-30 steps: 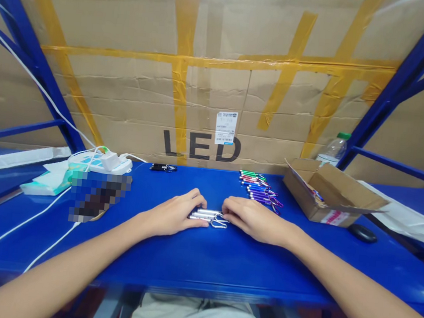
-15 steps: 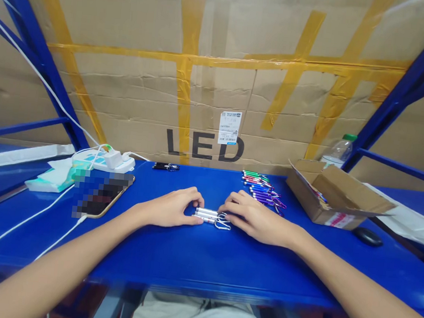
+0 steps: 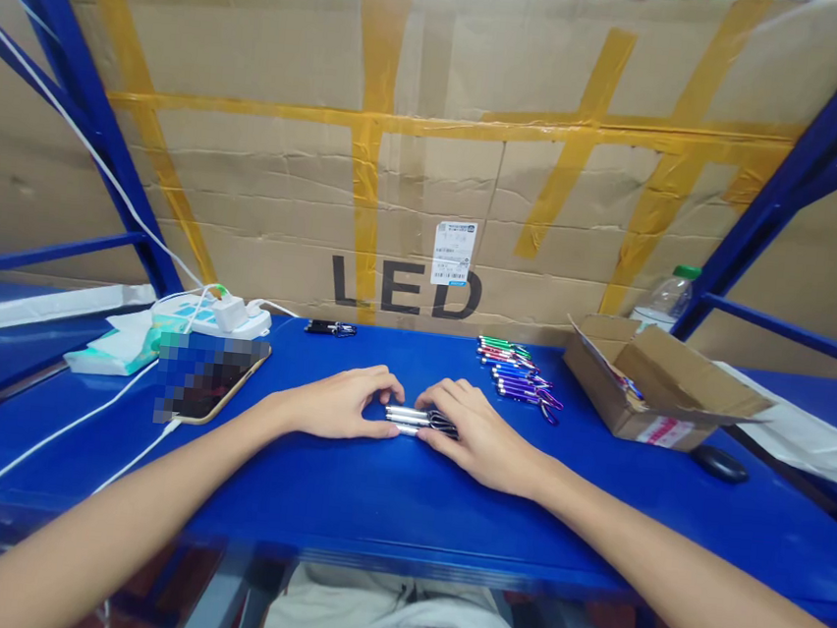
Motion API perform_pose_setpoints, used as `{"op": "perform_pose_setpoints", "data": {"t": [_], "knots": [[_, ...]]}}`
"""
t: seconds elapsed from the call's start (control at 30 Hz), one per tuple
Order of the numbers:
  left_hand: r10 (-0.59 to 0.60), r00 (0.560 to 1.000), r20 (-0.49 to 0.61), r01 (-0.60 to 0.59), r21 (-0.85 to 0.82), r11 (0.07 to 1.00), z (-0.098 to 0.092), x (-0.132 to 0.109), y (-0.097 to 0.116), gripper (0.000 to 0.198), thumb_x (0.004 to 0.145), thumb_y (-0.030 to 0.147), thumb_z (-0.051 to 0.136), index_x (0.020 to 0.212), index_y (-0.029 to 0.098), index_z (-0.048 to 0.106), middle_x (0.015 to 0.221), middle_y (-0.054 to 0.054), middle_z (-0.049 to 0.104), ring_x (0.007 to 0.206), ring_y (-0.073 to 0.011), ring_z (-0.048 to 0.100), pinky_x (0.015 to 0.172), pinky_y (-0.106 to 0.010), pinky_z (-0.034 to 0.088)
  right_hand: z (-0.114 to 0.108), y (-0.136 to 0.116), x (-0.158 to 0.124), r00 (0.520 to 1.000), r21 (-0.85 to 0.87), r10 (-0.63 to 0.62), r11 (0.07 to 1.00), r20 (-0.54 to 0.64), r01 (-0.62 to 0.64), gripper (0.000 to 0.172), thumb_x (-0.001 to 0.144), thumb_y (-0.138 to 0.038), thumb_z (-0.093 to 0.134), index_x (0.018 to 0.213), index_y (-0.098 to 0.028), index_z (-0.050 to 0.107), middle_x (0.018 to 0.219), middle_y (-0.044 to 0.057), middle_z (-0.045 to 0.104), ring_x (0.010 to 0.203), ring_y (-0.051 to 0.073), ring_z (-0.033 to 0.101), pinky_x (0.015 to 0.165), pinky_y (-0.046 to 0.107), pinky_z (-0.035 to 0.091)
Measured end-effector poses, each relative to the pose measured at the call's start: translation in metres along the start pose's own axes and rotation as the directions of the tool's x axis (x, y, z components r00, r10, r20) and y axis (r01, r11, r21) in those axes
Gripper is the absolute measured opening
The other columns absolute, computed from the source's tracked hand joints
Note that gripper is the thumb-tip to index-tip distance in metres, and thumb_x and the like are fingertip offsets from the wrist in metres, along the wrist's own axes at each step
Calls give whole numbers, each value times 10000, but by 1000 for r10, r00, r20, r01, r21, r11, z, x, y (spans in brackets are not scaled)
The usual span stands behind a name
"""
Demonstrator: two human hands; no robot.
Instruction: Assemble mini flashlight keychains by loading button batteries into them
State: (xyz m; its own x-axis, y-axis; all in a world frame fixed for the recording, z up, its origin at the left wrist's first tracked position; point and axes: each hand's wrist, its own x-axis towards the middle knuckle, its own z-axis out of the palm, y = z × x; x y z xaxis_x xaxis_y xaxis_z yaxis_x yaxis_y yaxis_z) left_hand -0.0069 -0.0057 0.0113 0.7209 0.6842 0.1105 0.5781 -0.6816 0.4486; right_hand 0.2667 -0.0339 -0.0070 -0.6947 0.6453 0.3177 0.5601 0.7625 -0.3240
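Observation:
A small bundle of silver keychain flashlights (image 3: 408, 418) lies side by side on the blue table (image 3: 401, 500). My left hand (image 3: 340, 403) curls around the bundle's left end, fingertips pinching it. From the right, my right hand (image 3: 471, 428) covers the other end, where the carabiner clips are, with fingers bent over them. Both hands press the bundle together between them.
A row of coloured keychain flashlights (image 3: 520, 373) lies to the right, beside an open cardboard box (image 3: 653, 381). A black flashlight (image 3: 329, 327) sits at the back. A phone (image 3: 209, 383), power strip (image 3: 211, 314), tissue pack (image 3: 115, 352) and white cable (image 3: 58, 437) lie left. A bottle (image 3: 664, 298) stands behind the box.
My two hands have drawn closer together around the silver flashlights. The right hand slid left over the clip ends, which now show less.

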Motion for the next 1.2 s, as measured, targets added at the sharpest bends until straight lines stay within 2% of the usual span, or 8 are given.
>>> {"op": "perform_pose_setpoints", "data": {"t": [0.23,0.47,0.9,1.03,1.2], "knots": [[29,1000,-13,-29,-36,999,-1,-1,-1,354,968,455,690,1245,236,668,1081,-45,637,916,-205,612,808,-315,481,3,-3,-1,1000,23,16,1000,14,-16,139,1110,-328,563,1212,-241,603,1227,91,651,1116,277,567,996,466,456],[11,1000,-3,-11,-15,1000,0,-3,3,292,975,404,677,1211,235,646,1066,-35,633,903,-204,611,818,-318,476,5,-4,-1,999,25,37,999,6,-37,45,1095,-281,581,1105,-242,601,1182,68,637,1052,256,549,941,422,453],[15,1000,-14,-15,-28,999,2,-3,2,280,995,405,646,1215,233,632,1144,-52,633,917,-205,603,841,-338,491,3,0,0,1000,57,14,998,-2,-13,128,1106,-270,560,1073,-235,679,1191,81,616,1070,260,526,986,457,449],[14,1000,-9,-15,-38,999,1,-3,3,276,984,399,648,1213,244,644,1125,-48,628,865,-195,593,825,-340,497,2,-2,0,1000,53,22,998,-12,-22,92,1100,-263,568,1098,-238,657,1188,78,619,1072,261,533,977,449,453],[5,1000,-8,-5,-37,999,1,-3,5,278,970,379,659,1211,241,644,1122,-47,627,859,-194,586,839,-347,500,-1,-5,-1,999,57,20,998,35,-22,70,1087,-297,615,1090,-243,661,1147,69,629,1071,264,532,955,433,449]]}}
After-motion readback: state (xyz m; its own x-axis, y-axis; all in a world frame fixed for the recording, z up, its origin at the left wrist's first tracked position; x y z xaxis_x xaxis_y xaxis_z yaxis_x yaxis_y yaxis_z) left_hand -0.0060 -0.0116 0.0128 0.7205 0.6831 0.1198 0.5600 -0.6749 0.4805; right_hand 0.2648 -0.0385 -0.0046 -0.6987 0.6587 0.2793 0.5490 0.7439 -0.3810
